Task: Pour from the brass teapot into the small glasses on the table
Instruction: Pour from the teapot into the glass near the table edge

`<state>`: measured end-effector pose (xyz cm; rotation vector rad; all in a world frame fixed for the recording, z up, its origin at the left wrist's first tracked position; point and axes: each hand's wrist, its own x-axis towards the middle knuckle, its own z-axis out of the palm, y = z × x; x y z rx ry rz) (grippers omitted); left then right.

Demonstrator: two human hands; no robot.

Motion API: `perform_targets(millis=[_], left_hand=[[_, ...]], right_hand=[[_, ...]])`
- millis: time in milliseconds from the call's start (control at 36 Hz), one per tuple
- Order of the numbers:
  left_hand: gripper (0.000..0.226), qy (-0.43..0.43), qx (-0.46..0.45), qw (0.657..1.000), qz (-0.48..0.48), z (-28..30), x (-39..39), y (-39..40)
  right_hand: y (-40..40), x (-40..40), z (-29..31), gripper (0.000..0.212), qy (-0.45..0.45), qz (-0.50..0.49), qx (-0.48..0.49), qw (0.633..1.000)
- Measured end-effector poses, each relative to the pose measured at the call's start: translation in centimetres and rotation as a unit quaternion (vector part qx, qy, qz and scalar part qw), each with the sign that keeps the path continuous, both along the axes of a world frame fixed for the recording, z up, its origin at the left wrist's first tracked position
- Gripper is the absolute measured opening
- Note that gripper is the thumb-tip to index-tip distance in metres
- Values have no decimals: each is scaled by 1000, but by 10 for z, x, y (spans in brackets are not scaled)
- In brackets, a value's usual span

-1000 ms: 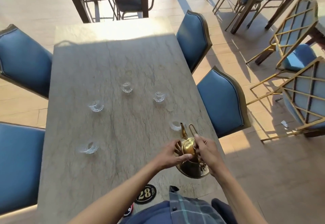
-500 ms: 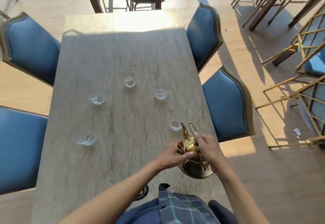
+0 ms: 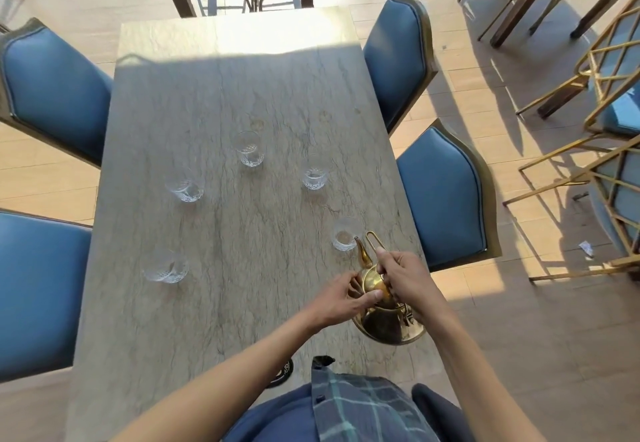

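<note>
A brass teapot (image 3: 388, 323) stands near the table's right front edge, its spout pointing up toward the nearest small glass (image 3: 344, 237). My right hand (image 3: 407, 277) grips the thin wire handle above the pot. My left hand (image 3: 341, 297) rests its fingertips on the lid. Several small clear glasses stand on the stone table (image 3: 221, 88): one far centre (image 3: 250, 148), one to the right (image 3: 314, 176), one on the left (image 3: 183, 188), one at the near left (image 3: 165, 266).
Blue padded chairs line both sides, two on the left (image 3: 52, 91) and two on the right (image 3: 443, 192). Gold-framed chairs (image 3: 609, 150) stand further right. A black round number disc (image 3: 282, 370) lies at the near table edge.
The view has tilted and shifted slightly. Both hands stay on the teapot, with the right hand raised a little on the handle. The glasses have not moved.
</note>
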<state>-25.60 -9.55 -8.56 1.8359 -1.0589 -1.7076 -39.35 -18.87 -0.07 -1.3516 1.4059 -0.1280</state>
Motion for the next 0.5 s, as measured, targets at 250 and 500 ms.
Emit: perform_targets(millis=[250, 500], left_hand=[[60, 17, -30, 999, 5, -1, 0, 2], [55, 13, -43, 999, 10, -3, -1, 4]], right_hand=[[1, 1, 4, 45, 5, 11, -6, 1000], [3, 2, 3, 44, 0, 11, -5, 1000]])
